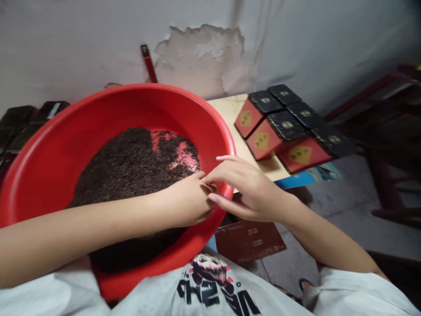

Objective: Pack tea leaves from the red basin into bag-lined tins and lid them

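Head view: red plastic basin [66,145], dark loose flakes [125,175] inside, partly hidden by left forearm [98,224]; left hand [192,197] curled at right rim, grip unclear; right hand [251,186] loosely open beside it; red-and-black boxes [265,142], pale table's [230,109] right edge.

The table [226,107] has a pale top. Red-and-black boxes [285,126] stand clustered on it, beside a red basin [221,125].

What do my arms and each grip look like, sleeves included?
Loose, short, pale sleeves leave both forearms uncovered, with no watch visible. The left grip and right grip are ungloved. The matching shirt has a cartoon print and dark lettering.
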Available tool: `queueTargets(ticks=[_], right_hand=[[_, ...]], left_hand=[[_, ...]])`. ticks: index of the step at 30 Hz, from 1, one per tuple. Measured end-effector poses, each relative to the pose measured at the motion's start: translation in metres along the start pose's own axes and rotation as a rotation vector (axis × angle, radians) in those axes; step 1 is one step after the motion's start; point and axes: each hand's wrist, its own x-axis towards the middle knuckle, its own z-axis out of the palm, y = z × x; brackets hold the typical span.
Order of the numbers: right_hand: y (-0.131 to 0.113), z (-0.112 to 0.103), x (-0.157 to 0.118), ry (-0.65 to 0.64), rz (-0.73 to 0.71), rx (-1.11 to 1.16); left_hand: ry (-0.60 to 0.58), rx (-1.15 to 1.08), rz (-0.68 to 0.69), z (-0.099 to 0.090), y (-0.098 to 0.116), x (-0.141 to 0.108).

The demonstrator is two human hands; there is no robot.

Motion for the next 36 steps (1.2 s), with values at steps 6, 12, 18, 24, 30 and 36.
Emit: queueTargets(ticks=[6,12,18,24,30,36], right_hand=[[-0.023,0.062,0.04,-0.218,-0.245,0.02],[-0.056,0.12,0.068,-0.694,-0.289,-0.094],[-0.08,0.158,0.093,-0.848,-0.314,-0.139],[-0.093,0.178,0.118,-0.78,-0.287,-0.212],[-0.099,0.194,0.132,-0.799,-0.337,-0.234],[-0.106,0.202,0.15,-0.684,-0.401,-0.242]], left_hand=[[0.06,-0.026,-0.458,0.016,-0.019,-0.128],[0.674,-0.002,-1.12,0.06,-0.065,-0.268],[0.58,-0.053,-1.528,0.126,-0.126,-0.342],[0.697,-0.198,-1.607,0.17,-0.17,-0.334],[0.967,-0.116,-1.748,0.175,-0.196,-0.306],[1.062,-0.01,-1.845,0.172,-0.211,-0.311]])
